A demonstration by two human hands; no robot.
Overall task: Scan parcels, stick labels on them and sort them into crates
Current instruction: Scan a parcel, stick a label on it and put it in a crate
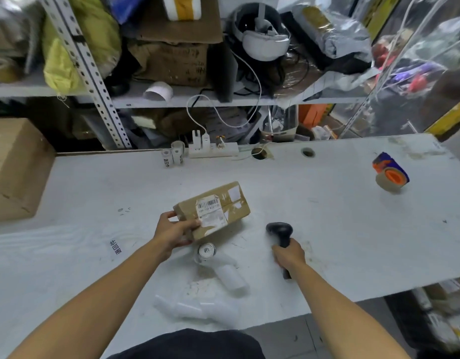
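Nearest the person, loose white label rolls (197,308) are lying at the front edge of the white table (340,216), w/ another bigger roll (231,278) just behind them and a small label roll (206,251) sitting on end behind that.

L hand (173,233) is gripping the near-left end of the parcel (213,209), thumb on top, fingers curled under/around the end. Parcel is a small brown cardboard box, tilted, far end resting on the table, near end lifted in the hand; barcode label (210,212) is facing up.

R hand (288,255) is wrapping around the handle of a black barcode scanner (280,231), fingers closed on it, scanner head pointing away and toward the parcel. Scanner is right of the parcel, not touching it.

Mid table: small printed sticker (116,246) lying flat, left of the forearm. Big cardboard box (13,167) is sitting at the left edge. Tape dispenser (390,173), blue/orange, is standing well apart on the far right.

Far edge: two small label rolls (173,155) standing beside a white power strip (213,149) w/ chargers plugged in. Behind that, metal shelving (94,73) is holding boxes, bags, and a white headset (263,40). Crates can't be told from here.
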